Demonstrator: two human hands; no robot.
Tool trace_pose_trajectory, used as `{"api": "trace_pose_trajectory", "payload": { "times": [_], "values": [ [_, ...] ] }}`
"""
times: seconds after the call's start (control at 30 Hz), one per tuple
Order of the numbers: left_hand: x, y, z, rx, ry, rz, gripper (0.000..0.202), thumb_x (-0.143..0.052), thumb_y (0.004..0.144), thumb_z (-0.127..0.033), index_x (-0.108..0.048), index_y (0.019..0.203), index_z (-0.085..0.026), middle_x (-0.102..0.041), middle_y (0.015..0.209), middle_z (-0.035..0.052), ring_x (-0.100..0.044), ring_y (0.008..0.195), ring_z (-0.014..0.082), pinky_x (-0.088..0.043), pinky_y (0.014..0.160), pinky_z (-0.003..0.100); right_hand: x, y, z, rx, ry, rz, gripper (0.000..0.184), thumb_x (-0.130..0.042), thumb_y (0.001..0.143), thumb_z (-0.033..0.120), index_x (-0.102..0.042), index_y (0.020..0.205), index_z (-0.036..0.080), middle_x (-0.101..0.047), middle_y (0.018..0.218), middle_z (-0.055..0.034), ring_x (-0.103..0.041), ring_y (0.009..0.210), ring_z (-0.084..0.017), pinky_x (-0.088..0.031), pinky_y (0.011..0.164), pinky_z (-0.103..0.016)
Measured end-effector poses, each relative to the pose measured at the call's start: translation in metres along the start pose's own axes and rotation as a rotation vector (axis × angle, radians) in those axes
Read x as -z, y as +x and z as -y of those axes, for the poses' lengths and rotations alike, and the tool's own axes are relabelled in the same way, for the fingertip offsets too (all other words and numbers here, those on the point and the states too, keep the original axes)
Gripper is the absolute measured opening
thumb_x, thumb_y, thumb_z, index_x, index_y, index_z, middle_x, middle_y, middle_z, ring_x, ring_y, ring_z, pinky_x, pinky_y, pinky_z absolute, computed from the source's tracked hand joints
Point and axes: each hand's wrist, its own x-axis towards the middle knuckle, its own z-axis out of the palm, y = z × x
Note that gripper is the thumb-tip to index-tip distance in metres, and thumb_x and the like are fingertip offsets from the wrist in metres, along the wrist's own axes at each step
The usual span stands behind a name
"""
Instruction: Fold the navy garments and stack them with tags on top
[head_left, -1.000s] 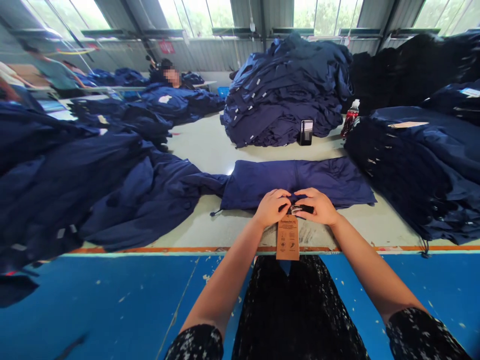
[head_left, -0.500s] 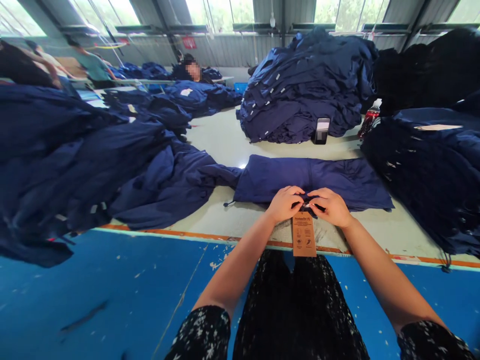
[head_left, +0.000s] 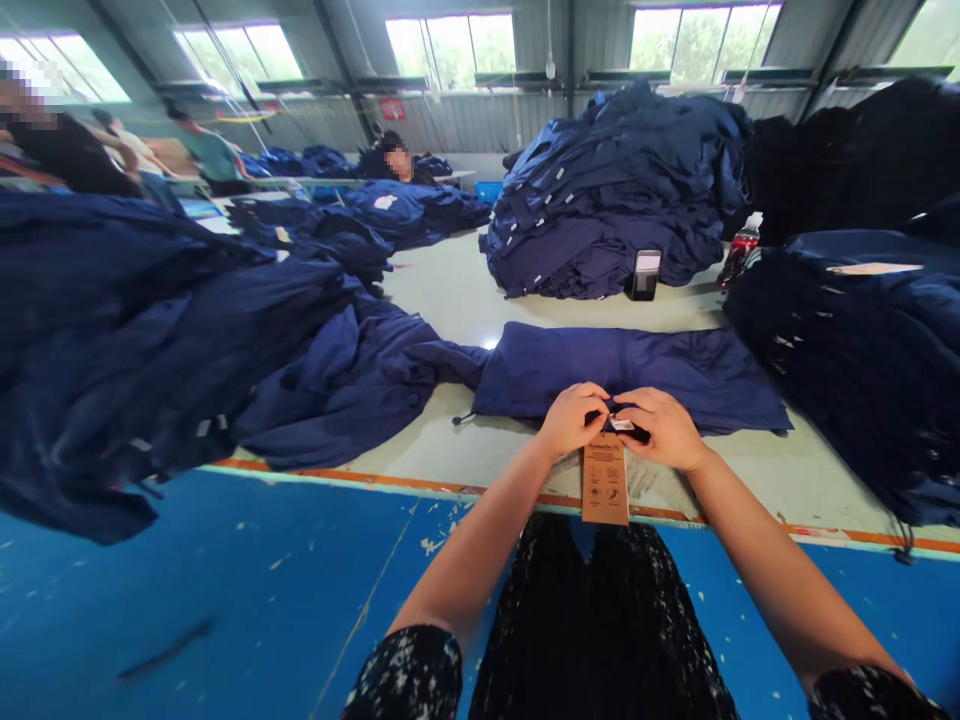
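Observation:
A folded navy jacket (head_left: 630,380) lies flat on the pale table (head_left: 442,340), with its long side toward me. My left hand (head_left: 574,420) and my right hand (head_left: 660,428) meet at its near edge, fingers curled. Between them both pinch a small black piece with a white label (head_left: 621,425), partly hidden by my fingers. A brown kraft hang tag (head_left: 605,482) with printed icons dangles from that piece, over the table's near edge area. A drawcord end (head_left: 459,420) trails from the jacket to the left of my hands.
Large heaps of navy garments (head_left: 607,210) rise ahead, left and right of the jacket. A phone (head_left: 646,275) and a red drink bottle (head_left: 739,250) stand by the far heap. An orange strip (head_left: 450,487) lines the table edge above a blue floor (head_left: 225,580). Several co-workers sit and stand at the back.
The view has swung, so the table edge now slopes and everything sits further right. My hands stay together on the small black piece, and the hang tag still dangles below them.

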Motion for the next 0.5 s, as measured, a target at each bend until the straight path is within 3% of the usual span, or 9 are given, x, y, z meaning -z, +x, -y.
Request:
{"api": "trace_pose_trajectory", "payload": {
  "times": [0.17, 0.5],
  "values": [
    [0.0011, -0.002, -0.0007, 0.005, -0.005, -0.023, 0.011, -0.064, 0.082, -0.013, -0.07, 0.08, -0.021, -0.071, 0.11, 0.0064, -0.067, 0.102, 0.0213, -0.051, 0.095, 0.039, -0.0022, 0.0009, -0.0007, -0.015, 0.007, -0.047, 0.02, -0.053, 0.098, 0.021, -0.073, 0.094, 0.023, -0.073, 0.117, -0.009, -0.066, 0.102, -0.024, -0.055, 0.088, -0.042],
    [-0.0015, 0.0, 0.0013, -0.051, 0.017, 0.004, 0.011, -0.063, 0.084, -0.016, -0.073, 0.083, -0.021, -0.07, 0.109, 0.0077, -0.067, 0.103, 0.0217, -0.049, 0.095, 0.039, -0.0094, -0.0005, -0.0051, -0.021, 0.008, -0.043, 0.025, -0.054, 0.1, 0.025, -0.077, 0.09, 0.024, -0.074, 0.12, -0.0092, -0.068, 0.102, -0.024, -0.054, 0.088, -0.041]
  ]
}}
